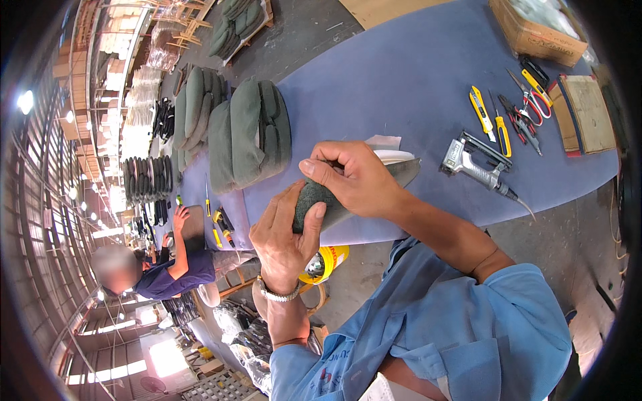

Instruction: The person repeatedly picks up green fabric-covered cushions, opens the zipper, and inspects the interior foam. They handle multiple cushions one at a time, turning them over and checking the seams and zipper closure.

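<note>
A dark green fabric-covered pad [312,196] is held between my two hands over the blue-grey table, its pointed end reaching out to the right. My left hand [279,230], with a bracelet on the wrist, grips the near end, its thumb lying on the fabric. Over the top edge, my right hand [361,177] is closed with thumb and fingertips pressed together at the fabric. Whatever lies inside that pinch is hidden. White sheet material [391,156] shows behind the right hand.
Stacked green cushions [249,137] stand left of my hands. To the right lie a staple gun [476,162] with a hose, a yellow utility knife [481,112], a screwdriver [502,134], pliers [523,127] and scissors [533,103]. A cardboard box [545,37] sits beyond. Another person [177,271] works at left.
</note>
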`<state>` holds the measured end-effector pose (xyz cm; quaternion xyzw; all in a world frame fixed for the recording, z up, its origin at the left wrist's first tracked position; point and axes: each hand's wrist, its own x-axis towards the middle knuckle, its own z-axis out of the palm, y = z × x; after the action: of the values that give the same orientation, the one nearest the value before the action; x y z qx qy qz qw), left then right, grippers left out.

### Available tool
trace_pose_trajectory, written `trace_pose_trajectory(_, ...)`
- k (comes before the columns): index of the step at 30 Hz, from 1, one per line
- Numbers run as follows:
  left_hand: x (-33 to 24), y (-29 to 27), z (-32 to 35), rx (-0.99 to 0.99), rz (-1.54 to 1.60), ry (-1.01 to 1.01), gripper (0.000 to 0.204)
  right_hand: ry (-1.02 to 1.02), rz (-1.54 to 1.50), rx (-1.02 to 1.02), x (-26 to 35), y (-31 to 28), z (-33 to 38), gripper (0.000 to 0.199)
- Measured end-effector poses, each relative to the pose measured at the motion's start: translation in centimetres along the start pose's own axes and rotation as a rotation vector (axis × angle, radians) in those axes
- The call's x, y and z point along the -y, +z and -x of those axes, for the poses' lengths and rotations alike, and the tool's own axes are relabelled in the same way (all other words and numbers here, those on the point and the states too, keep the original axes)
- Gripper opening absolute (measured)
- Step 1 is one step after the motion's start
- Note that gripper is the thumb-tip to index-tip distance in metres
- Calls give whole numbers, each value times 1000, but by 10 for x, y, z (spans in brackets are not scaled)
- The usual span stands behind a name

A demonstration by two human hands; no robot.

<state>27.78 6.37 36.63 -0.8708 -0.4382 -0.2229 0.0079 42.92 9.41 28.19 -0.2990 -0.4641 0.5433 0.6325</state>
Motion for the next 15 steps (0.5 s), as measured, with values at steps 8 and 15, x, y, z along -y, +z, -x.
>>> trace_pose_trajectory(8,9,2,-3,-12,-66,-36,22,-307,334,118,-11,-18,0,32)
trace_pose_trajectory(15,12,11,-12,-65,-48,4,20,-401,242,96,-17,-15,-7,33)
